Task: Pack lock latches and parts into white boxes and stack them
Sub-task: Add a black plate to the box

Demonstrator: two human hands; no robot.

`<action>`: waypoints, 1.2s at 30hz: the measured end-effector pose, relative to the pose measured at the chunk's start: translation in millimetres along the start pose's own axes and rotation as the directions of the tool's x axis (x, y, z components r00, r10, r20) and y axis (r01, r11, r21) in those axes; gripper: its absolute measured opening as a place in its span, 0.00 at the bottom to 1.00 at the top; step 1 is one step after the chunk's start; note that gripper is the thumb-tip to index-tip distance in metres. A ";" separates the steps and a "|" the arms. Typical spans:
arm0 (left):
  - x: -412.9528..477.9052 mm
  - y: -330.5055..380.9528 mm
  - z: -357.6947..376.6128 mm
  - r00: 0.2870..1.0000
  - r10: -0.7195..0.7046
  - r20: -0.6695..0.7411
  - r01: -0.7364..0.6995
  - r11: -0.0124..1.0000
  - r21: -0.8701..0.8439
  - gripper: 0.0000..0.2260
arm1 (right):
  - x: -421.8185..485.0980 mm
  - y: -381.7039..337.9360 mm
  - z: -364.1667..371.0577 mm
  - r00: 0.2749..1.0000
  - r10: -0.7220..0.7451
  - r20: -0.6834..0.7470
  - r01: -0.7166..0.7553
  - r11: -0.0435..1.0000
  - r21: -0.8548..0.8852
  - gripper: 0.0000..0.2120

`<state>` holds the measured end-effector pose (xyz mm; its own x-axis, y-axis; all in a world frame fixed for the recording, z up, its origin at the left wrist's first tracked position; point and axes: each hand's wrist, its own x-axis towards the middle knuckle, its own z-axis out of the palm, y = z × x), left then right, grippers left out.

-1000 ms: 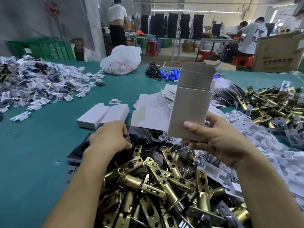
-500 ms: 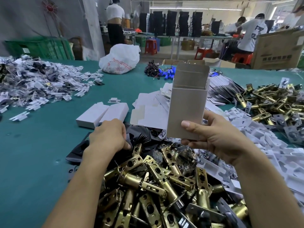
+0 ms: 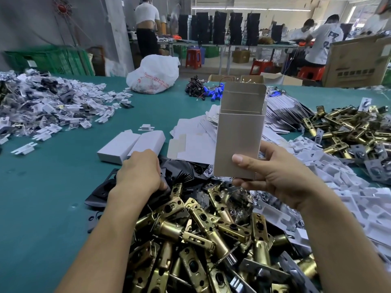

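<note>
Packing at an early stage. The right hand is holding an erected open box upright above the pile, its thumb lying across the front face and its fingers curling behind; the top flap is standing up and nothing is showing above the rim. The left hand is reaching down, knuckles up, into the black plates just beside the brass latches. Its fingertips are hidden, so it cannot be told whether it is pinching a piece. Two closed boxes are lying side by side behind that hand (not yet stacked, by the look of it). Flat blanks, white inserts and a second latch heap are waiting in quantity, suggesting that most of the job is remaining. The teal table is also carrying a heap of bagged parts and a white plastic bag. Beyond it, people in white shirts are working at further benches among red stools, a green crate and a large carton.
</note>
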<state>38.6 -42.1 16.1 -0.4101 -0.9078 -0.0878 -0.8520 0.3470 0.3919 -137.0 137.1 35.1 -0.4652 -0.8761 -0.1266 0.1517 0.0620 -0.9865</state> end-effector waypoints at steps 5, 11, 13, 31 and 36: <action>-3.5 -1.0 -0.4 0.997 -0.019 0.075 0.013 0.997 0.079 0.17 | 1.3 1.0 -0.4 1.000 0.003 -0.001 -0.003 1.000 0.000 0.32; -6.7 2.5 -4.8 0.996 0.013 0.086 -0.026 0.988 0.149 0.14 | 2.3 1.9 -1.1 1.000 0.014 -0.002 -0.014 1.000 -0.001 0.35; -10.0 4.7 -8.2 0.995 0.031 0.090 -0.043 0.990 0.136 0.11 | 2.1 2.1 -1.8 1.000 0.012 0.000 -0.012 1.000 -0.011 0.34; -29.1 26.4 -27.7 0.865 0.471 -0.169 -0.480 0.683 -0.551 0.08 | 8.0 12.1 -6.7 1.000 0.008 -0.006 -0.009 0.988 -0.155 0.25; -33.1 24.6 -40.8 0.847 0.416 -0.332 -0.532 0.632 -0.564 0.08 | 7.7 14.2 -8.0 1.000 0.009 -0.001 -0.009 0.980 -0.201 0.26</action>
<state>44.6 -13.1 65.9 -0.5940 -0.7022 0.3927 -0.1370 0.5692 0.8107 -145.3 135.1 19.4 -0.4645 -0.8752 -0.1353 -0.0227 0.1645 -0.9861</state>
